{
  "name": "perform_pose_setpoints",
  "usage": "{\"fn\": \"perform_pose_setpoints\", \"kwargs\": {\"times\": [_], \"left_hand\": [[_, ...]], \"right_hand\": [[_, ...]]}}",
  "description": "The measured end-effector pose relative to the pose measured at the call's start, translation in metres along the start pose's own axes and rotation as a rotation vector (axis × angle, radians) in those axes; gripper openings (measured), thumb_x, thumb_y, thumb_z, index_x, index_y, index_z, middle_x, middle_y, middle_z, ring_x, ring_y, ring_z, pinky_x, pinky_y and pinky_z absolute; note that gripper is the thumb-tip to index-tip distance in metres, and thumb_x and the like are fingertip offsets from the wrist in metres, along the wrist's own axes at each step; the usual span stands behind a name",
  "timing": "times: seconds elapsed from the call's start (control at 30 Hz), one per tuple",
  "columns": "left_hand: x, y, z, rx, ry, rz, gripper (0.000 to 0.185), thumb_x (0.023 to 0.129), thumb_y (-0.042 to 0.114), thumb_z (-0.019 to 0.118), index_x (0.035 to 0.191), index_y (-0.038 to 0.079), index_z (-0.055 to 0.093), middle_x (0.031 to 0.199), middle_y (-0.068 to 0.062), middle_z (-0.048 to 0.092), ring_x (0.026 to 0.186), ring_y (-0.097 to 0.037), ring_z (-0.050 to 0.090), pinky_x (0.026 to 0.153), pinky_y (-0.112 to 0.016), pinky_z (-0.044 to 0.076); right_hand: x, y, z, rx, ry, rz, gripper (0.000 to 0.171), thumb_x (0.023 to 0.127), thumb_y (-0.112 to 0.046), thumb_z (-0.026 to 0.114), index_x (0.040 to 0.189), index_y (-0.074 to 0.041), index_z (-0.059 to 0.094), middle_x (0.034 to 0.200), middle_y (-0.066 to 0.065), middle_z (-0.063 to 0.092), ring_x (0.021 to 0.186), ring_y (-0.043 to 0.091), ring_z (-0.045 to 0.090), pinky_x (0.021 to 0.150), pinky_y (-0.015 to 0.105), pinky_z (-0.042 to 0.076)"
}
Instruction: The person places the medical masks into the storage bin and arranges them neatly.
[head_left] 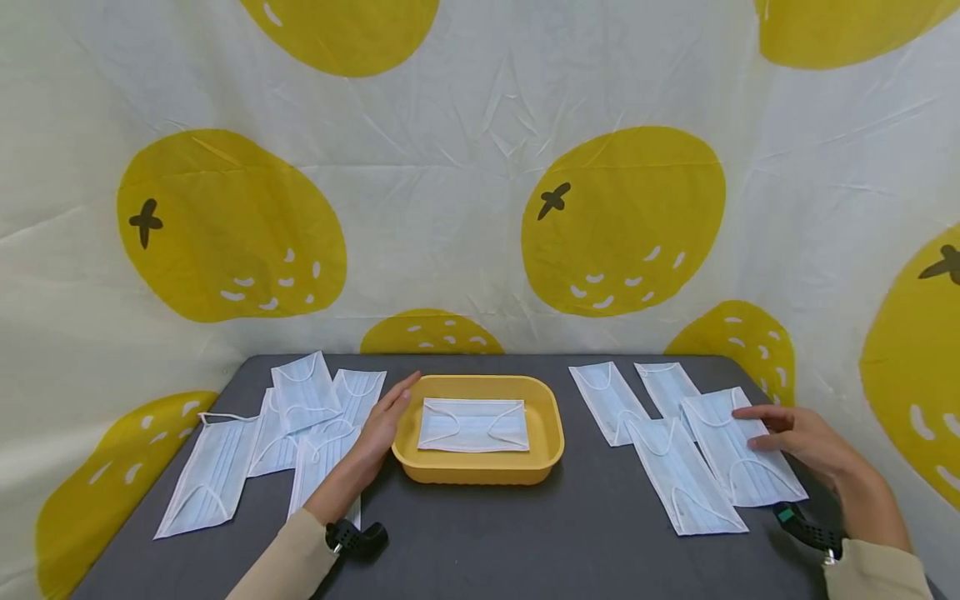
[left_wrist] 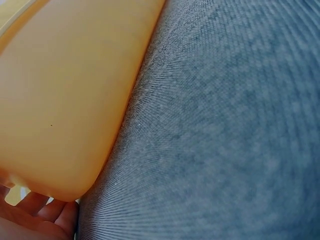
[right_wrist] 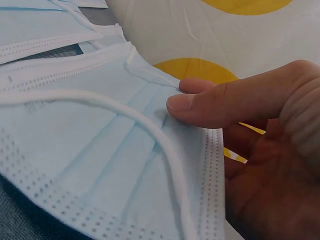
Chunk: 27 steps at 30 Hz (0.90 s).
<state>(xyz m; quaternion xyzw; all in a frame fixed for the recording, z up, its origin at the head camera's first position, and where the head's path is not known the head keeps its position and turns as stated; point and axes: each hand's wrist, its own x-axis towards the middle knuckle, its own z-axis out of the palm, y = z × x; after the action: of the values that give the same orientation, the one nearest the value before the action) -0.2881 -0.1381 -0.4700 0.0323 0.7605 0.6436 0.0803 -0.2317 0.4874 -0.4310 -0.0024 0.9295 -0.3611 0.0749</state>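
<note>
Right hand (head_left: pixel 806 442) pinching a mask (right_wrist: pixel 100 150) edge with thumb and fingers (right_wrist: pixel 200 86), left hand (head_left: pixel 386 421) flat, relaxed against yellow tray (head_left: pixel 551 417), one mask (head_left: pixel 472 425) inside, grey tabletop (head_left: pixel 570 517), no legible writing

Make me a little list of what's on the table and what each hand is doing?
Table: dark grey tabletop
Middle: yellow plastic tray with one pale blue pleated face mask lying flat inside
Left pile: pale blue masks, overlapping
Right group: pale blue masks
Left hand: fingers straight, resting against the tray's left side
Right hand: thumb and fingers pinch the edge of the rightmost mask
</note>
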Motion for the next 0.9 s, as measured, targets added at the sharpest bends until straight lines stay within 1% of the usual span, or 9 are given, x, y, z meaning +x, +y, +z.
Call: {"fn": "perform_pose_setpoints", "kwargs": {"times": [0.07, 0.2, 0.3, 0.4, 0.6, 0.7, 0.8, 0.83, 0.9], "left_hand": [[0.0, 0.0, 0.0, 0.0, -0.001, 0.001, 0.049, 0.112, 0.04, 0.035, 0.16, 0.028, 0.038, 0.171, -0.004, 0.029, 0.16, -0.031, 0.022, 0.13, -0.054, 0.016], [0.001, -0.001, 0.0, -0.004, -0.004, 0.003, 0.049, 0.112, 0.04, 0.035, 0.16, 0.028, 0.038, 0.171, -0.004, 0.028, 0.16, -0.031, 0.022, 0.13, -0.054, 0.016], [0.001, -0.001, 0.0, -0.008, -0.005, 0.008, 0.049, 0.113, 0.039, 0.035, 0.16, 0.028, 0.038, 0.171, -0.004, 0.028, 0.16, -0.03, 0.022, 0.13, -0.054, 0.015], [0.002, -0.001, 0.0, -0.011, -0.006, 0.01, 0.049, 0.113, 0.039, 0.035, 0.16, 0.027, 0.038, 0.171, -0.004, 0.028, 0.16, -0.03, 0.022, 0.13, -0.054, 0.015], [0.002, -0.001, 0.0, -0.014, -0.002, 0.005, 0.048, 0.113, 0.037, 0.035, 0.16, 0.027, 0.039, 0.171, -0.005, 0.029, 0.159, -0.031, 0.023, 0.13, -0.054, 0.017], [0.002, -0.001, 0.0, -0.014, -0.001, 0.002, 0.048, 0.113, 0.036, 0.035, 0.16, 0.027, 0.039, 0.171, -0.005, 0.029, 0.16, -0.031, 0.023, 0.13, -0.054, 0.017], [0.002, -0.001, 0.0, -0.014, -0.002, 0.002, 0.048, 0.113, 0.036, 0.035, 0.16, 0.027, 0.039, 0.171, -0.004, 0.028, 0.16, -0.03, 0.022, 0.13, -0.054, 0.016], [0.002, -0.001, -0.001, -0.012, -0.003, 0.002, 0.048, 0.113, 0.036, 0.035, 0.16, 0.028, 0.039, 0.171, -0.004, 0.028, 0.16, -0.03, 0.022, 0.13, -0.054, 0.016], [0.002, -0.002, -0.001, -0.012, -0.004, 0.002, 0.048, 0.113, 0.036, 0.036, 0.16, 0.027, 0.039, 0.171, -0.004, 0.028, 0.16, -0.03, 0.022, 0.13, -0.054, 0.016]], "right_hand": [[0.001, 0.0, 0.001, 0.019, 0.0, 0.006, 0.046, 0.096, -0.02, 0.072, 0.135, 0.002, 0.063, 0.135, 0.019, 0.06, 0.091, -0.001, 0.052, 0.077, 0.02, 0.051], [0.002, 0.002, 0.002, 0.112, 0.004, 0.009, 0.042, 0.095, -0.017, 0.073, 0.134, -0.004, 0.067, 0.124, -0.014, 0.064, 0.092, -0.004, 0.055, 0.077, 0.021, 0.055], [0.003, 0.004, 0.002, 0.165, 0.009, 0.007, 0.039, 0.095, -0.015, 0.072, 0.134, -0.012, 0.069, 0.11, -0.04, 0.053, 0.094, -0.01, 0.054, 0.077, 0.017, 0.053], [0.004, 0.005, 0.002, 0.187, 0.022, -0.007, 0.037, 0.097, -0.013, 0.07, 0.134, -0.011, 0.07, 0.106, -0.043, 0.054, 0.095, -0.013, 0.053, 0.078, 0.015, 0.051], [0.005, 0.001, 0.002, 0.117, -0.002, -0.008, 0.041, 0.098, -0.02, 0.07, 0.133, 0.001, 0.067, 0.109, -0.035, 0.062, 0.096, -0.01, 0.056, 0.08, 0.019, 0.051], [0.005, -0.003, 0.001, 0.077, -0.01, 0.02, 0.041, 0.098, -0.021, 0.07, 0.133, 0.0, 0.067, 0.125, -0.006, 0.071, 0.095, -0.013, 0.053, 0.084, 0.027, 0.052], [0.006, -0.005, 0.0, 0.059, -0.002, 0.054, 0.039, 0.098, -0.021, 0.069, 0.134, -0.004, 0.068, 0.145, 0.029, 0.056, 0.094, -0.013, 0.05, 0.089, 0.041, 0.055], [0.006, -0.005, 0.0, 0.062, 0.0, 0.058, 0.039, 0.098, -0.021, 0.069, 0.134, -0.005, 0.068, 0.148, 0.036, 0.049, 0.094, -0.013, 0.049, 0.09, 0.046, 0.054], [0.007, -0.005, 0.001, 0.073, 0.007, 0.062, 0.04, 0.098, -0.02, 0.069, 0.135, -0.005, 0.067, 0.149, 0.036, 0.047, 0.094, -0.013, 0.048, 0.091, 0.052, 0.054]]}}
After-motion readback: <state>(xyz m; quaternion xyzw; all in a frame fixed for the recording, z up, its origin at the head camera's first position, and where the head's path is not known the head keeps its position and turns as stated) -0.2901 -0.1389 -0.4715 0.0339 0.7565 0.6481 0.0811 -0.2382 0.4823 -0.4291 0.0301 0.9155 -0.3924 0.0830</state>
